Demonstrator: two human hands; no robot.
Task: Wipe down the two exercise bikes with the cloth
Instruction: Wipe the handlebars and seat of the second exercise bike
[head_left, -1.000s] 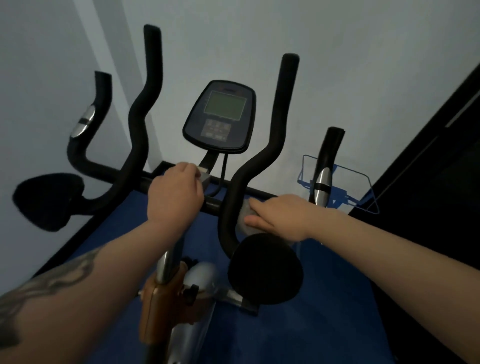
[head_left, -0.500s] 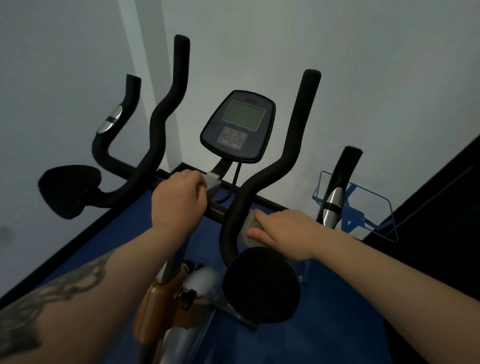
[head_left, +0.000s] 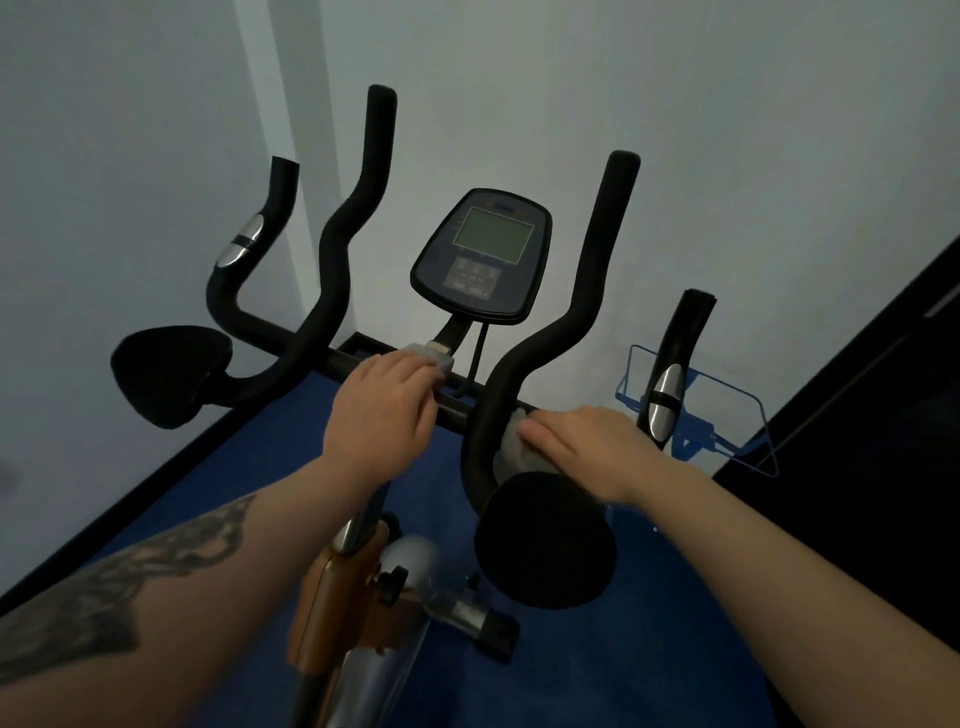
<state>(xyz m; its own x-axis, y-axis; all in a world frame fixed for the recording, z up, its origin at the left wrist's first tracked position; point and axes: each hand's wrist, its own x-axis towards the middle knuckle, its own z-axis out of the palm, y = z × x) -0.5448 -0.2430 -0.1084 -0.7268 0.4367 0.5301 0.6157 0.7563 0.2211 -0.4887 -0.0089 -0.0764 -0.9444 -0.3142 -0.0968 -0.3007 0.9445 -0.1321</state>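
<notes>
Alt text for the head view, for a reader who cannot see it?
Two bare hands work on an exercise bike's handlebar: the right hand presses a grey cloth against it, the left hand grips the crossbar below the console.

Head cam, looks fwd/down, close over bike handlebars (head_left: 395, 371).

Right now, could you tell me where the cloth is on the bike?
In the head view the cloth sits right of centre, pressed under the right hand against the right handlebar upright, just above the round black pad.
</notes>
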